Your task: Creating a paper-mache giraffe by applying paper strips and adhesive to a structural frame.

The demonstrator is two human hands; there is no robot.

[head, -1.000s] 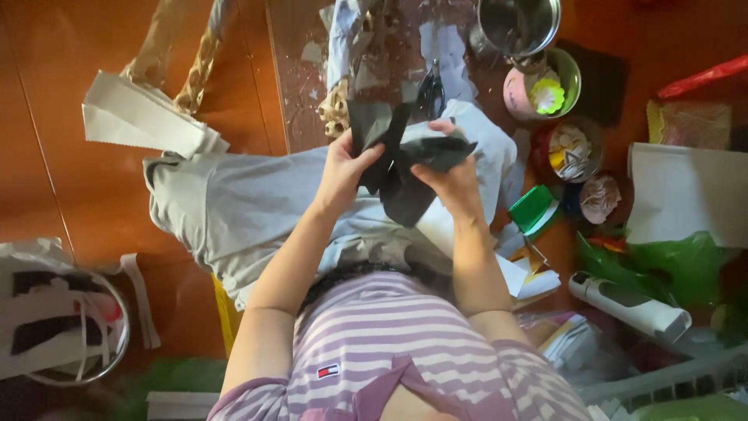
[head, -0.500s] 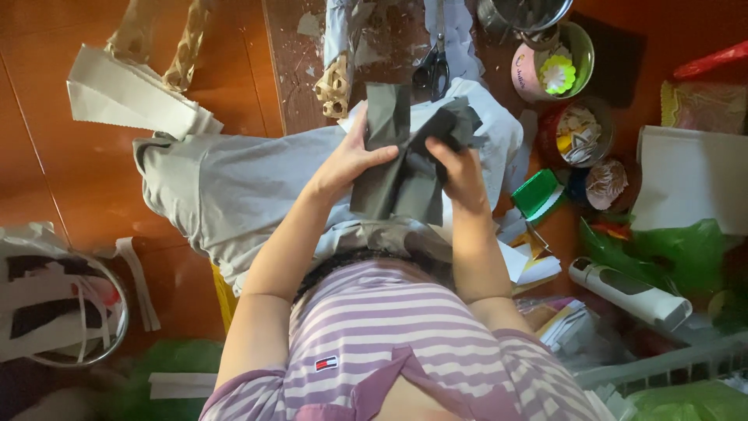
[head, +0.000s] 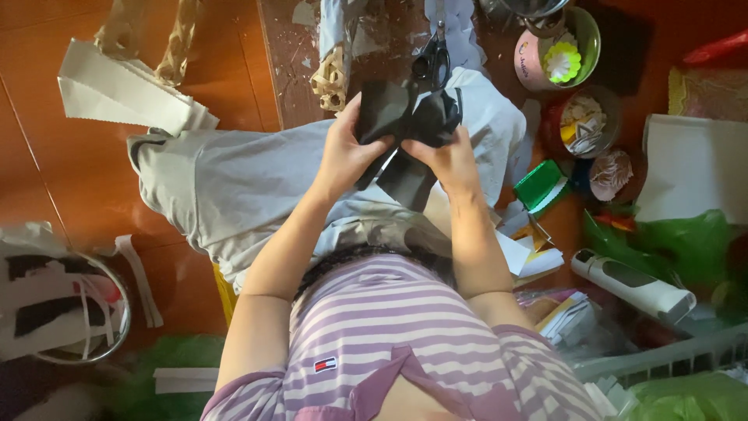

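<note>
Black, stiff-looking paper or thin sheet material (head: 405, 129), crumpled at its top and hanging down in a flat strip, sits between the person's two hands above the lap, roughly at the centre of the view and toward twelve o'clock from the striped purple and white shirt (head: 389, 335). From where I stand, the work looks to be at the shaping stage: the sheet is being folded or bunched, and I judge the next move calls for a firm pinch at the gathered top and a steady turn of the wrists so the fold holds without tearing. The left hand (head: 347, 152) is closed around the sheet's left edge, thumb over the front, fingers curled behind. The right hand (head: 448, 156) grips the bunched right part, knuckles up and fingers wrapped in. Both forearms rise from the body and converge, elbows bent and held close, over light grey trousers (head: 234, 179). At one o'clock, black-handled scissors (head: 432, 54) lie on the scuffed wooden board (head: 284, 54). Toward two o'clock stands a pink and green round bowl holding a yellow-green paper flower (head: 557, 47). At three o'clock lies a small green box (head: 538, 183), and at four o'clock a white cylindrical tube (head: 631, 284).
</note>
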